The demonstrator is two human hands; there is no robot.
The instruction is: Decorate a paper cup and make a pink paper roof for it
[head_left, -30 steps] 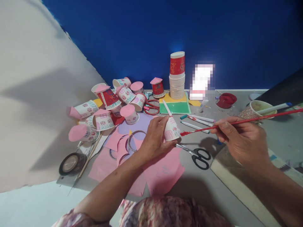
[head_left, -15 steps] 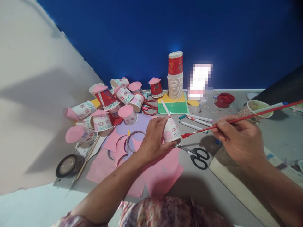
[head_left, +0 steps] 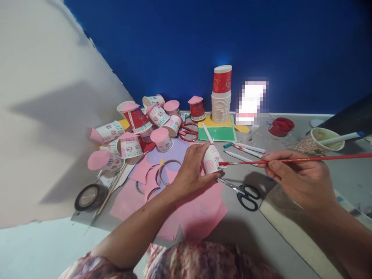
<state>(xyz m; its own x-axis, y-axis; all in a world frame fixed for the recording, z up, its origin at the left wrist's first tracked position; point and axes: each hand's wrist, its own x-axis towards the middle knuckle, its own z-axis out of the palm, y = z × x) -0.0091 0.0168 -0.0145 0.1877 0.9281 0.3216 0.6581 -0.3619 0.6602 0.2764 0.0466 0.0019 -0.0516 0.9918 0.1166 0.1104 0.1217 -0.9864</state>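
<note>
Paint-tipped and red, the long brush (head_left: 293, 159) lay pinched in the fingers of the right hand (head_left: 299, 180), its handle running off to the right edge of view and its wet tip touching the right side of a small paper cup (head_left: 212, 159). That cup, white with pink and red markings, sat upside down in the middle of the grey bench (head_left: 261, 228), and the left hand (head_left: 190, 170) was curled around its left side, thumb near its lower rim, gripping it in place over a spread of pink paper (head_left: 200, 211). Just near and right of the cup lay black-handled scissors (head_left: 242, 190), blades pointing toward the cup. Farther off, several markers (head_left: 245, 148) lay side by side between the cup and a red paint pot (head_left: 281, 126). To the far left a heap of decorated cups (head_left: 139, 126) with pink paper tops lay tumbled together, with red-handled scissors (head_left: 188, 131) beside them. A tall stack of cups (head_left: 221, 97), the top one red, stood against the blue wall (head_left: 203, 38) on yellow and green sheets (head_left: 216, 133). A roll of tape (head_left: 88, 197) sat at the near left edge of the bench, and a patterned cup (head_left: 318, 141) holding a marker stood at the far right.
</note>
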